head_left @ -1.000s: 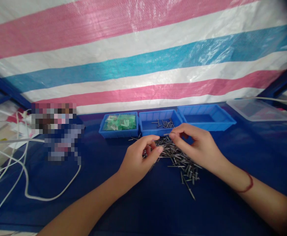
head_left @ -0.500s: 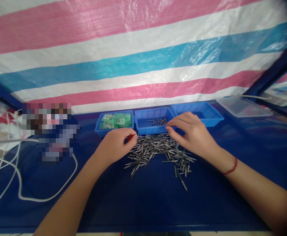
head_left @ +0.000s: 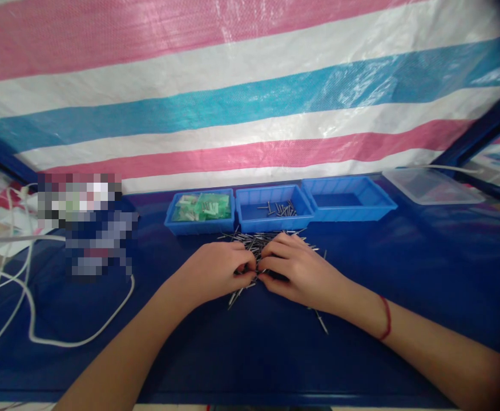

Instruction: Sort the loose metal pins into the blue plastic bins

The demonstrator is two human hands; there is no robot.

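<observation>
A pile of grey metal blind rivets lies on the blue table, largely covered by my hands. My left hand is closed over the pile's left side, thumb and fingers curled together. Close against it, my right hand bends its fingers down into the pile, fingertips nearly meeting the left ones. Whatever either hand pinches is hidden by the fingers. Behind the pile, the middle blue bin contains several more rivets. One loose rivet rests in front of the right hand.
The left blue bin holds green-and-clear small packets. A third blue bin stands at right, near a clear plastic lid. White cables loop across the table's left side. Striped plastic sheeting hangs behind.
My right hand has moved from the middle bin's front edge down and left onto the pile, beside my left hand. My left hand has shifted slightly right and down.
</observation>
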